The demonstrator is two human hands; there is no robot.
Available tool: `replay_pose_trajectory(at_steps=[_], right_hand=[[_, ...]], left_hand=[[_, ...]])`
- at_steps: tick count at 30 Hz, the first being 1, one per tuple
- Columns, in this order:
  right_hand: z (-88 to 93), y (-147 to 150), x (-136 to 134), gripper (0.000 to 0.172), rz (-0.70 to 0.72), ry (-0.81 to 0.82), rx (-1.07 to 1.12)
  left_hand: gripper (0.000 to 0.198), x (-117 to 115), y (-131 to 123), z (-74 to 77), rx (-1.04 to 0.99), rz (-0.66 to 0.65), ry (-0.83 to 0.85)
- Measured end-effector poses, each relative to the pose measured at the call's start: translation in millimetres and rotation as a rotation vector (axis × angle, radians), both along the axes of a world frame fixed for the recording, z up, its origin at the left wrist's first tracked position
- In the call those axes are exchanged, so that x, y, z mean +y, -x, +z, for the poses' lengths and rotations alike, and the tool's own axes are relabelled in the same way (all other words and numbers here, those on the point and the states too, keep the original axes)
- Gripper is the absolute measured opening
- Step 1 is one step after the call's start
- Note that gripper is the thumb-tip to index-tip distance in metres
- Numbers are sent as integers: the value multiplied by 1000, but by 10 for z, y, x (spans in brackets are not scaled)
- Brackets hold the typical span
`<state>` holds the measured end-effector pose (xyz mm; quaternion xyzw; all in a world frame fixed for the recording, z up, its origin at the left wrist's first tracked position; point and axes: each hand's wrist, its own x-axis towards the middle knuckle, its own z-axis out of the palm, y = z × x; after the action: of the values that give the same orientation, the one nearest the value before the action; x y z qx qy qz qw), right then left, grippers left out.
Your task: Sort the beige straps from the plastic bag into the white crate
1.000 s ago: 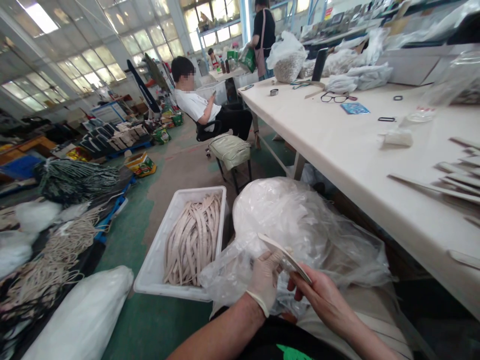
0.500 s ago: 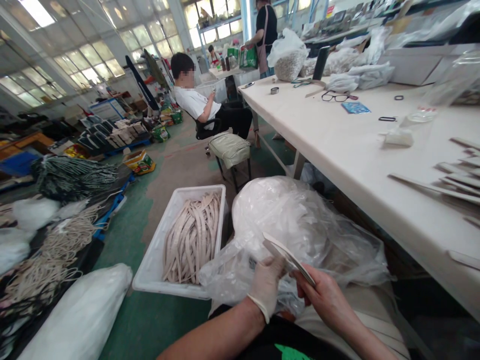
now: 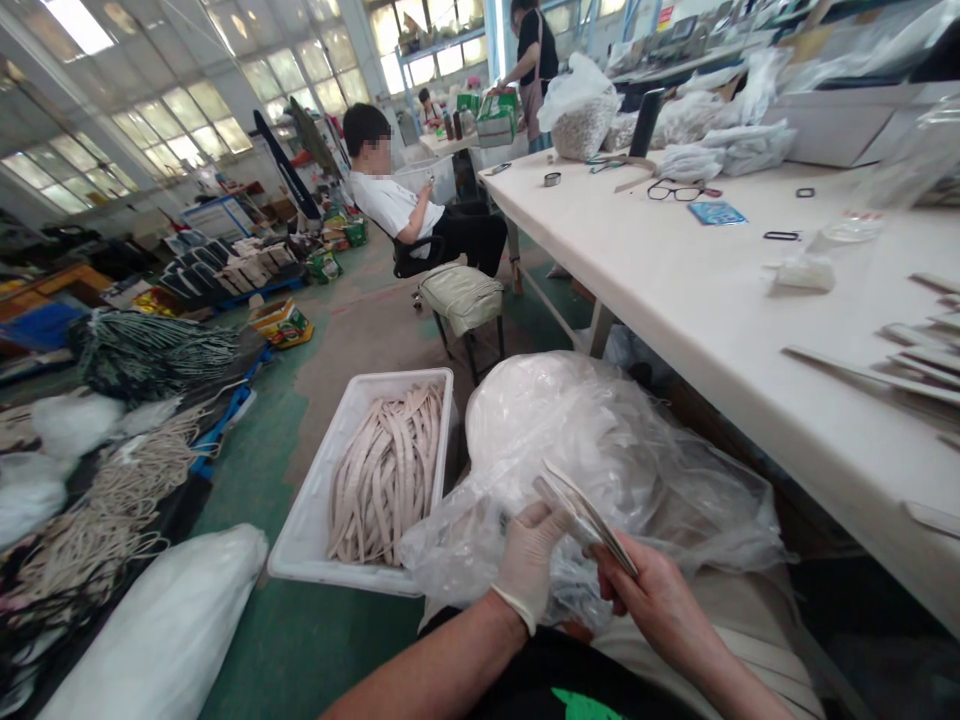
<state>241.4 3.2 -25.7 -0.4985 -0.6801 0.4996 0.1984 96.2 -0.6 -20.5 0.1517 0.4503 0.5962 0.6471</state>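
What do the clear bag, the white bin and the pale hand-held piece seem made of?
Clear bag: thin, glossy plastic film, judging by its creases and highlights.
White bin: probably rigid, smooth plastic, from its moulded-looking rim.
Pale piece: flat and narrow, perhaps fabric webbing; finish unclear.

The plastic bag bulges just beyond the left hand and right hand, blocking a low reach forward; the way over its top is open. Left of it, the white bin is open from above, its walls barring sideways entry. The bench edge stops a low move right, and flat strips crowd its near right part.
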Motion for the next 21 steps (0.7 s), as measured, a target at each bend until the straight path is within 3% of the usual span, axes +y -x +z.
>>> replay_pose_trajectory(at_steps=[4,9,15,21], right_hand=[[-9,-16,-10,42,7,-13,-21],[-44,-28,-17,39,1,-1,-7],[-59,-26,-20,40,11,-2,-33],[-62,-19,-27,40,13,8,-15]], left_hand=[[36,37,22,-10,-32,89,2],[26,-9,-2,-46,-18,-56,-1],[38,63,24,-3,-62,107,19],[30,-38,-33,-51,8,-50,5]])
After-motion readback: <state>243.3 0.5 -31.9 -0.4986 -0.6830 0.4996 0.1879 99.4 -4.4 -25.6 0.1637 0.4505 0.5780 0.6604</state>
